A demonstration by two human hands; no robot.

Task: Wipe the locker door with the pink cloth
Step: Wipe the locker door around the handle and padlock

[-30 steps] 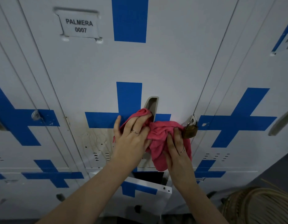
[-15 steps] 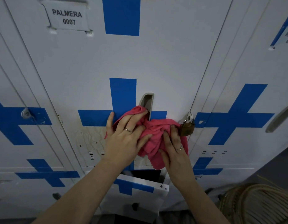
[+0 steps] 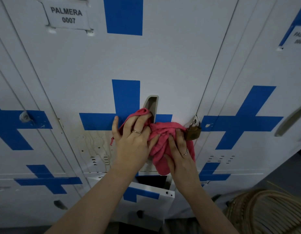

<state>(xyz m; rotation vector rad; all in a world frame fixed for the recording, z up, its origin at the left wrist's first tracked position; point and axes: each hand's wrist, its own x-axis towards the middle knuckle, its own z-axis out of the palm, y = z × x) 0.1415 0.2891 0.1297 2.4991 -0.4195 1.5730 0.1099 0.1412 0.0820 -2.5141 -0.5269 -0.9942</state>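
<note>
The white locker door (image 3: 163,61) with a blue cross carries a label "PALMERA 0007" at top left. A bunched pink cloth (image 3: 163,141) is pressed against the door just below its recessed grey handle (image 3: 152,103). My left hand (image 3: 134,141) lies flat on the cloth's left part, fingers spread toward the handle. My right hand (image 3: 180,152) presses the cloth's right part, fingertips close to a brass padlock (image 3: 193,131). Brownish drip stains (image 3: 94,142) mark the door left of my left hand.
Neighbouring lockers with blue crosses stand at left (image 3: 19,125) and right (image 3: 244,119). Below, a lower locker door (image 3: 146,193) hangs ajar over a dark opening. A woven wicker object (image 3: 271,211) sits at the bottom right.
Both hands and the cloth stay at about the same spot below the handle. The view has shifted slightly, so the label sits higher in the frame than a second ago.
</note>
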